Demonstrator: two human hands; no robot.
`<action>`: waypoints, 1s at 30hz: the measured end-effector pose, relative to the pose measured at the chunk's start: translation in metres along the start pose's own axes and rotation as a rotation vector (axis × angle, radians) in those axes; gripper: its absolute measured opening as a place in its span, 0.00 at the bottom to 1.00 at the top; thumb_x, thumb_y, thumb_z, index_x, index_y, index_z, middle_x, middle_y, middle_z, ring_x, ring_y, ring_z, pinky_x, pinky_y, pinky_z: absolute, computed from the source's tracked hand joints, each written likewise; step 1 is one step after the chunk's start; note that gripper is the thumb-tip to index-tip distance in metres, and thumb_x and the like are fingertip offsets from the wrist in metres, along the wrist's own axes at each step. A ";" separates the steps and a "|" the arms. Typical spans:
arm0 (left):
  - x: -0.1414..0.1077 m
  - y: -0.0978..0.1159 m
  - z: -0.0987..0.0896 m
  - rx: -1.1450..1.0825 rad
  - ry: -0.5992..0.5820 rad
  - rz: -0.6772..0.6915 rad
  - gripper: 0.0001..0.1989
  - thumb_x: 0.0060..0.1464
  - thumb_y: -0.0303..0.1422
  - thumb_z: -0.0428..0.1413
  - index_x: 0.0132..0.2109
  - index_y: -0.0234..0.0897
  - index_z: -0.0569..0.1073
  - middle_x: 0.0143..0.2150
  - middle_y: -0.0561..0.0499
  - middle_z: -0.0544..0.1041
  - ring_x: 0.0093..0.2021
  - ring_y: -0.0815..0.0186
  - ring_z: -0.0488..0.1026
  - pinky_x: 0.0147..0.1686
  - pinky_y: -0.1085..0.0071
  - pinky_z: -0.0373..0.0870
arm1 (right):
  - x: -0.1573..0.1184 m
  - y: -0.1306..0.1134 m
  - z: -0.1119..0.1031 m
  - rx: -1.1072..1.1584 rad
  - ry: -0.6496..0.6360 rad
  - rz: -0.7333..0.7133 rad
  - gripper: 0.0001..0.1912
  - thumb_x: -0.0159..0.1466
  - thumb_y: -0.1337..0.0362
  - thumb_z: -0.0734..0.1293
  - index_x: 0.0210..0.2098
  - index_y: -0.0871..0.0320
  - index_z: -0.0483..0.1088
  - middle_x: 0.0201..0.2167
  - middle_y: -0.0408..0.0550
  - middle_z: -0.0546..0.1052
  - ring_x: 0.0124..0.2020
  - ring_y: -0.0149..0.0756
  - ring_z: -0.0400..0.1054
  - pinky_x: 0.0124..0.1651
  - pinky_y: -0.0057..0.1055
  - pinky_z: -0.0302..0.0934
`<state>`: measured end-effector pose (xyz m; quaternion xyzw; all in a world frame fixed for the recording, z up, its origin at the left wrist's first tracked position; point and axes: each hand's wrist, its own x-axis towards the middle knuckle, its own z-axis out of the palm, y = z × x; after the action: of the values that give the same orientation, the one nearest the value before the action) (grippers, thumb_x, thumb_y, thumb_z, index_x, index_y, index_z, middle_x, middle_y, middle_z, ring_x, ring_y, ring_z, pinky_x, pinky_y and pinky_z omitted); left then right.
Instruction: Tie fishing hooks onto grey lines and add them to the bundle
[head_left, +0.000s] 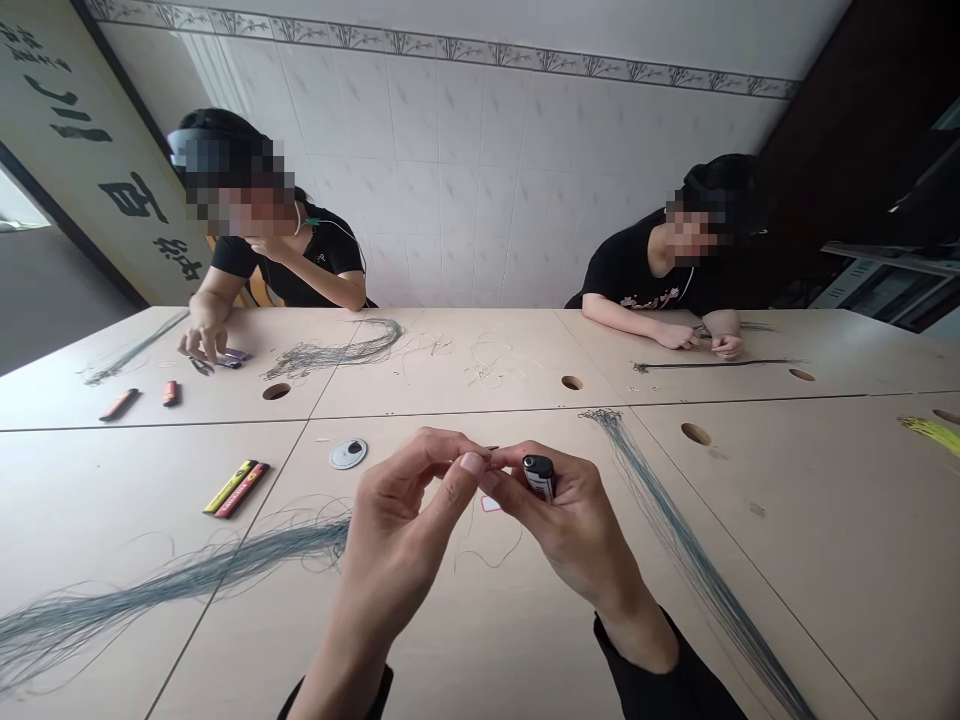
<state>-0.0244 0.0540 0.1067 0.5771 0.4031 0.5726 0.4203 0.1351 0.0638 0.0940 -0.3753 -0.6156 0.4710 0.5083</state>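
Observation:
My left hand (409, 510) is closed in a pinch, thumb against forefinger, and its fingertips meet those of my right hand (574, 520) above the table's middle. A tiny dark tip shows between the fingertips; what it belongs to is too small to make out. Tucked in my right hand is a dark lighter (538, 478), its top end pointing up, while that hand's thumb and forefinger pinch as well. Below the hands runs a thin thread (499, 565), its upper end hidden. A bundle of blue-grey strands (202, 575) lies left of my left wrist, partly behind the hand.
Another strand bundle (675, 530) stretches along the right. A yellow lighter (229, 487) and a red lighter (244, 491) lie left, near a round disc (348, 454). Two people sit opposite, with more strands before them. The tabletop (810, 520) has cable holes and seams.

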 end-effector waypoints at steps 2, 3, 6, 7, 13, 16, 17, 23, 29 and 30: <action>-0.003 0.000 -0.001 -0.029 0.019 0.034 0.06 0.65 0.35 0.60 0.39 0.44 0.81 0.39 0.53 0.79 0.40 0.67 0.74 0.41 0.74 0.71 | -0.001 0.000 -0.001 -0.031 -0.012 -0.008 0.06 0.65 0.57 0.74 0.38 0.52 0.80 0.21 0.35 0.67 0.23 0.26 0.58 0.31 0.26 0.60; -0.004 0.001 -0.002 -0.056 0.032 0.056 0.06 0.66 0.35 0.59 0.40 0.45 0.80 0.41 0.53 0.79 0.43 0.67 0.75 0.42 0.74 0.71 | -0.002 0.000 -0.001 -0.053 -0.016 -0.015 0.06 0.66 0.57 0.74 0.39 0.52 0.80 0.20 0.34 0.66 0.22 0.26 0.56 0.29 0.26 0.60; -0.010 0.004 -0.002 -0.133 0.028 0.118 0.08 0.68 0.34 0.56 0.40 0.46 0.79 0.45 0.53 0.80 0.51 0.64 0.74 0.48 0.72 0.72 | -0.003 -0.001 -0.001 -0.106 -0.019 -0.048 0.09 0.67 0.55 0.72 0.40 0.53 0.80 0.20 0.35 0.66 0.22 0.27 0.54 0.25 0.27 0.56; -0.011 0.005 -0.001 -0.140 0.015 0.127 0.09 0.69 0.34 0.55 0.40 0.46 0.79 0.46 0.53 0.81 0.52 0.64 0.74 0.50 0.71 0.72 | -0.003 -0.001 -0.001 -0.109 -0.018 -0.055 0.10 0.68 0.54 0.71 0.40 0.53 0.80 0.21 0.36 0.66 0.23 0.28 0.54 0.25 0.27 0.55; -0.014 0.005 0.001 -0.080 -0.027 0.144 0.09 0.69 0.32 0.55 0.41 0.48 0.80 0.45 0.53 0.81 0.55 0.63 0.72 0.52 0.70 0.70 | -0.004 0.000 -0.001 -0.119 -0.029 -0.050 0.10 0.70 0.55 0.70 0.41 0.53 0.80 0.27 0.40 0.69 0.27 0.30 0.57 0.29 0.30 0.53; -0.014 0.004 0.000 -0.129 0.012 0.155 0.10 0.69 0.33 0.54 0.40 0.48 0.79 0.42 0.53 0.81 0.53 0.63 0.73 0.52 0.69 0.70 | -0.005 0.000 -0.002 -0.100 -0.027 -0.054 0.09 0.69 0.57 0.71 0.37 0.54 0.80 0.27 0.41 0.71 0.27 0.30 0.58 0.29 0.31 0.53; -0.014 0.004 -0.001 -0.146 0.027 0.156 0.10 0.69 0.33 0.54 0.40 0.47 0.78 0.42 0.53 0.81 0.52 0.63 0.73 0.52 0.69 0.70 | -0.005 0.000 -0.002 -0.076 -0.031 -0.043 0.08 0.68 0.58 0.72 0.36 0.55 0.80 0.26 0.41 0.70 0.27 0.30 0.57 0.28 0.30 0.52; -0.016 0.006 0.000 -0.161 0.021 0.149 0.09 0.69 0.33 0.54 0.40 0.47 0.77 0.40 0.52 0.82 0.53 0.61 0.73 0.54 0.66 0.70 | -0.007 -0.002 -0.004 0.235 -0.132 0.111 0.10 0.66 0.56 0.73 0.33 0.56 0.76 0.18 0.33 0.54 0.21 0.25 0.44 0.23 0.26 0.41; -0.017 0.004 0.000 -0.151 0.035 0.154 0.09 0.69 0.34 0.54 0.41 0.47 0.78 0.38 0.52 0.81 0.51 0.60 0.75 0.55 0.64 0.69 | -0.008 -0.003 -0.006 0.645 -0.187 0.179 0.17 0.68 0.47 0.62 0.34 0.53 0.65 0.18 0.33 0.53 0.19 0.26 0.38 0.21 0.22 0.36; -0.016 0.004 0.000 -0.151 0.035 0.149 0.09 0.69 0.34 0.54 0.40 0.46 0.78 0.38 0.52 0.82 0.51 0.60 0.75 0.55 0.64 0.69 | -0.009 -0.004 -0.006 0.665 -0.191 0.182 0.17 0.69 0.47 0.61 0.34 0.54 0.65 0.18 0.33 0.53 0.19 0.25 0.37 0.20 0.21 0.36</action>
<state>-0.0248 0.0373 0.1050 0.5621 0.3222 0.6409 0.4116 0.1425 0.0557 0.0955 -0.1968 -0.4377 0.7218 0.4986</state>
